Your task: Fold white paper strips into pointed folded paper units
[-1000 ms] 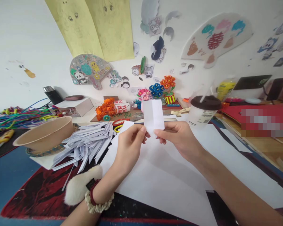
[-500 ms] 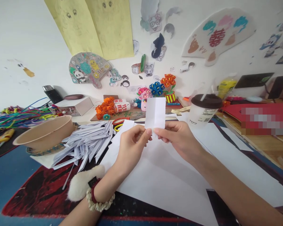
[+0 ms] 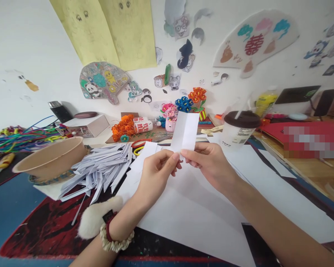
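A small white paper strip (image 3: 186,131) with a lengthwise crease stands upright in front of me, leaning slightly right. My left hand (image 3: 163,168) pinches its lower left corner between thumb and fingers. At the lower right corner my right hand (image 3: 207,161) pinches it the same way; both thumbs nearly meet. Beneath my hands lies a large white paper sheet (image 3: 183,215). To the left of my left hand is a heap of folded paper strips (image 3: 102,167). A white fluffy object (image 3: 90,220) lies beside my left wrist.
A beige bowl (image 3: 50,159) sits at the left, near colourful pipe cleaners (image 3: 19,139). Scissors with red and yellow handles (image 3: 140,144) lie behind the heap. A lidded cup (image 3: 238,131) stands at the right, before a red folder (image 3: 272,133). Flower crafts (image 3: 183,104) line the wall.
The paper strip has tilted a little to the right at its top and its crease looks more pronounced. Both hands keep their pinch in nearly the same place.
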